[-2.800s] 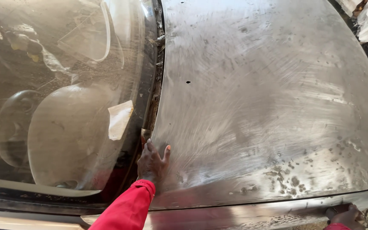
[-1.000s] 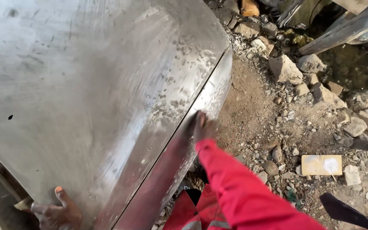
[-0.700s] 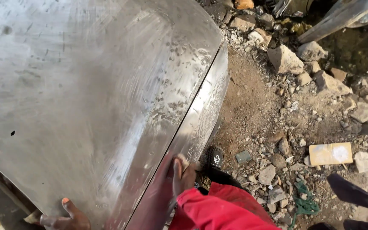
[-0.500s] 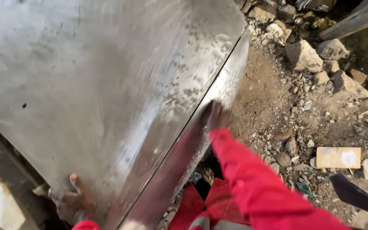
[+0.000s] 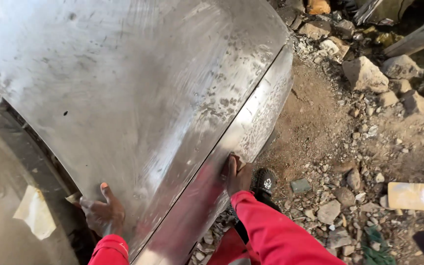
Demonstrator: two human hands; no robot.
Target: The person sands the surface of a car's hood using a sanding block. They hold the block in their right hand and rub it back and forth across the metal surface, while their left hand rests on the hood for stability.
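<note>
We see the big bare grey metal car panel (image 5: 138,98) filling the upper left | left hand (image 5: 101,212) spread flat at its lower-left edge | right hand (image 5: 237,174) pressed flat on its lower rim, open dirt beside | flat yellow card piece (image 5: 417,196) far right

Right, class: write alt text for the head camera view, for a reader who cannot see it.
A person in red sleeves presses both hands on a bare sanded metal car panel: the left hand at its near edge by the windscreen, the right hand on the side strip. Stony dirt ground lies to the right.
</note>
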